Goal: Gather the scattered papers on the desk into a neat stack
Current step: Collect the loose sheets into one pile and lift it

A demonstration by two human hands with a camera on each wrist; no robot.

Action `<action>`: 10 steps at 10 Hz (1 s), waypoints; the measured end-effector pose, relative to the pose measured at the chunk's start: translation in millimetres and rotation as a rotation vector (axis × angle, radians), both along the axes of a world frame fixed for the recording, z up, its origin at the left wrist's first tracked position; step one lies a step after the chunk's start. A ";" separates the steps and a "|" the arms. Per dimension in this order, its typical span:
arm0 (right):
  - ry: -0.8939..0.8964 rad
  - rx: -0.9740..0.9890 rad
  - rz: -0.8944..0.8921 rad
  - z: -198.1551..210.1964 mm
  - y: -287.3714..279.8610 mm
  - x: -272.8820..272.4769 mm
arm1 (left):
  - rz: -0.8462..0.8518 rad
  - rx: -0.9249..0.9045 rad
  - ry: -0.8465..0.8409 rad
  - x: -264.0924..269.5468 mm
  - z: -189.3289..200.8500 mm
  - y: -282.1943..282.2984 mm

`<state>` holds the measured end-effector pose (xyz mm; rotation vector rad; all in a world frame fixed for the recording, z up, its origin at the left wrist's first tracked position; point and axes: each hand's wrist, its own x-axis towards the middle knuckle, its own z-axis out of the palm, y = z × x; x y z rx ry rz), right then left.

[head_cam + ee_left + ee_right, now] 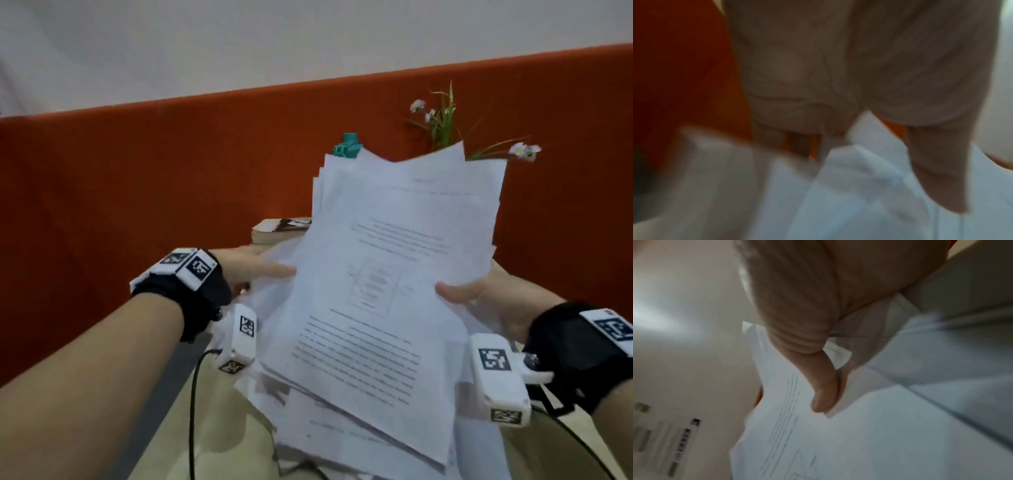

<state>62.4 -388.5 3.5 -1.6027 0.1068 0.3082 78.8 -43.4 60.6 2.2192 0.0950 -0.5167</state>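
both forearms reached in from the near edge, each with a black wrist strap and white tagged camera block. the bundle of papers (pixel 394 274) was held up off the bench (pixel 222 428), tilted toward the head camera, sheets fanned and misaligned at the top and lower corners. right hand (pixel 493 301) pinched the right edge: thumb on the printed front sheet, remaining fingers hidden behind, curled round the bundle as far as the right wrist view showed. left hand (pixel 253 270) was at the left edge, thumb lying along the front of the sheets, other fingers behind; the left wrist view was blurred but showed paper between thumb and palm, so it looked like a light grip.

step in hand, judged: squaring the bundle. to do it well, loosen both grips a little, stand the bundle on its lower edge on the bench and tap, then tap a side edge; too tight a pinch would lock the skew in. some loose sheets seemed to lie on the bench under the bundle, hard to separate from it.

farther back: a book (pixel 281 229) on the bench, a teal object (pixel 347 147) poking above the papers, a plant with small white flowers (pixel 445 120), then an orange-red partition (pixel 137 188).
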 end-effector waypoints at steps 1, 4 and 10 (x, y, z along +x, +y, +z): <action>0.166 -0.176 0.019 -34.0 -10.1 5.6 | -0.020 0.252 0.224 -2.6 -47.9 11.8; 0.297 -0.273 0.011 -64.2 -17.5 17.8 | 0.127 0.296 0.107 -22.8 -88.1 -3.7; 0.335 -0.156 -0.065 -52.2 5.3 3.1 | 0.315 0.266 0.124 -45.0 -88.2 -15.5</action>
